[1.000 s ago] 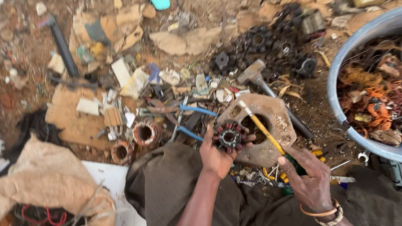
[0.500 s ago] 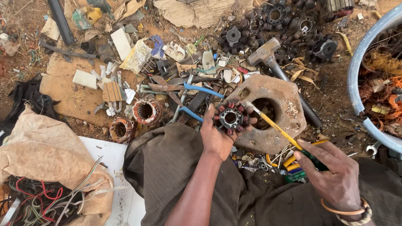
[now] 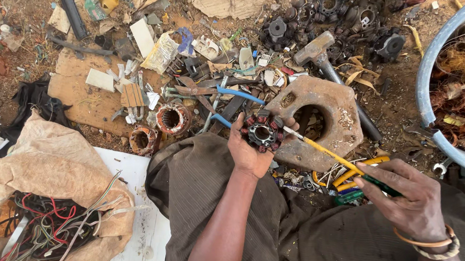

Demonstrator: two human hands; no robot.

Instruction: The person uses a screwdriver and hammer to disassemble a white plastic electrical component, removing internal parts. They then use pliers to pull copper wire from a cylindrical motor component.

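Note:
My left hand [image 3: 247, 148] grips a small round motor stator [image 3: 262, 132] with dark red copper coils, held above my knee. My right hand [image 3: 409, 200] holds a yellow-shafted screwdriver [image 3: 333, 156] by its green handle; its tip touches the right side of the stator. Just behind the stator lies a rusty hexagonal metal block [image 3: 328, 114] with a round hole in it.
A hammer [image 3: 319, 52], blue-handled pliers [image 3: 235, 92], two copper coil rings [image 3: 171, 118], several dark stators [image 3: 338, 6] and scrap litter the dirt. A grey metal basin [image 3: 428, 81] of copper wire stands right. A brown sack [image 3: 47, 174] with coloured wires sits left.
The view has shifted, so everything sits lower in frame. My right hand has drawn back to the right with the screwdriver, its tip staying at the stator in my left hand.

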